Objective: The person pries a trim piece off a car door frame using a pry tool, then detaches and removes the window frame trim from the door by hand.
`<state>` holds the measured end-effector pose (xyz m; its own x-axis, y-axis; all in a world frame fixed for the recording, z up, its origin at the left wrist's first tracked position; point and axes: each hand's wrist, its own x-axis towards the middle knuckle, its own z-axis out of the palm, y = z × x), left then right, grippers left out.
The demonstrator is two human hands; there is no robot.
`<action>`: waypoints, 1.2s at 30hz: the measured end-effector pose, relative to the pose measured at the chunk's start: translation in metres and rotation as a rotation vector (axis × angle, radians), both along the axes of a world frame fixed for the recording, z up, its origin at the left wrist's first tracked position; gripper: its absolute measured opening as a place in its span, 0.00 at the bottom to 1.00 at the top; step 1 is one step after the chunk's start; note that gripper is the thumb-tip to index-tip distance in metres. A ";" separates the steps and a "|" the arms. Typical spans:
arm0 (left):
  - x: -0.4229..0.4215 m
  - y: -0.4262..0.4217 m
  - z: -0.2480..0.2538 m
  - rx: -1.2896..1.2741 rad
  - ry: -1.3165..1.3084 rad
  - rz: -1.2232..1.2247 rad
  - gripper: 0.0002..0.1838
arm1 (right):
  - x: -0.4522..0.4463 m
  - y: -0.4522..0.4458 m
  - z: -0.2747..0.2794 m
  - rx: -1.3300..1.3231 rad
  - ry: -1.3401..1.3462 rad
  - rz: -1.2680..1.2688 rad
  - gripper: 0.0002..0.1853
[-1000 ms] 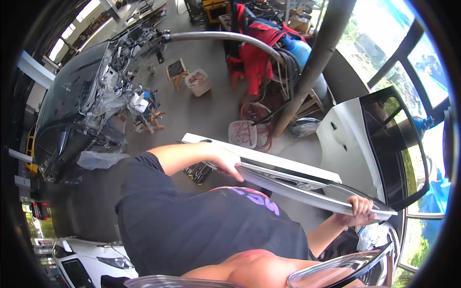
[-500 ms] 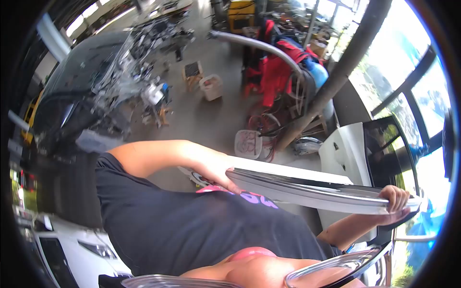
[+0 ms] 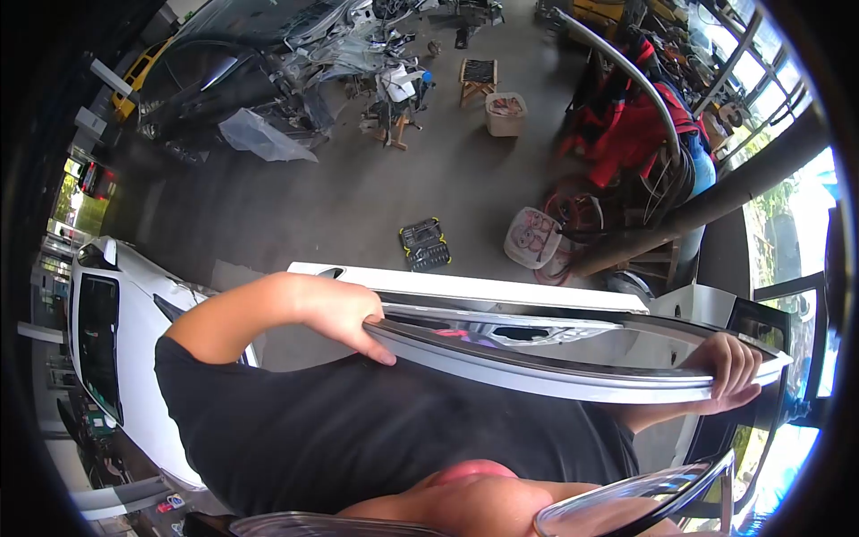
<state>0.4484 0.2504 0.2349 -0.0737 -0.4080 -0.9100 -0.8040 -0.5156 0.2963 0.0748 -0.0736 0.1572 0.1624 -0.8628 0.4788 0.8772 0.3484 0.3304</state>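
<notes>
A white car door (image 3: 465, 287), with a long curved window frame and a cut-out inner panel, spans the space in front of my black shirt. My left hand (image 3: 344, 318) grips the door's edge near its left part, the thumb over the near side and the other fingers mostly hidden. Toward the right end, my right hand (image 3: 732, 367) has its fingers wrapped over the window frame. The door lies across my chest, its inner panel partly visible between the frame and the outer skin.
Beyond the door, an open tool case (image 3: 424, 244) lies on the floor near a tub (image 3: 533, 238). Farther off are a bucket (image 3: 506, 115), a stool (image 3: 478, 75) and a stripped dark car (image 3: 295, 63). A white car (image 3: 134, 349) stands left; a thick post (image 3: 707, 210) slants at right.
My view has swung, so the floor items sit farther right and the tool case and white car show more fully. The door appears turned, showing more inner panel; both hands still grip it.
</notes>
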 end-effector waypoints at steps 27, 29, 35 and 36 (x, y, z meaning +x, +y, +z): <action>0.285 0.377 0.016 -0.055 -0.047 0.498 0.44 | 0.485 0.243 0.066 -0.162 0.062 0.498 0.18; 0.312 0.377 0.022 -0.052 -0.091 0.484 0.45 | 0.514 0.247 0.065 -0.129 0.059 0.513 0.19; 0.415 0.366 0.027 -0.024 -0.122 0.497 0.42 | 0.610 0.245 0.051 -0.129 0.019 0.526 0.20; 0.436 0.362 0.025 -0.037 -0.123 0.514 0.40 | 0.630 0.241 0.046 -0.126 0.011 0.505 0.20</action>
<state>0.8840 0.6128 0.2601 0.2504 -0.3953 -0.8838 -0.4798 -0.8435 0.2414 0.7050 0.1676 0.2035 0.5491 -0.6117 0.5694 0.5931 0.7653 0.2502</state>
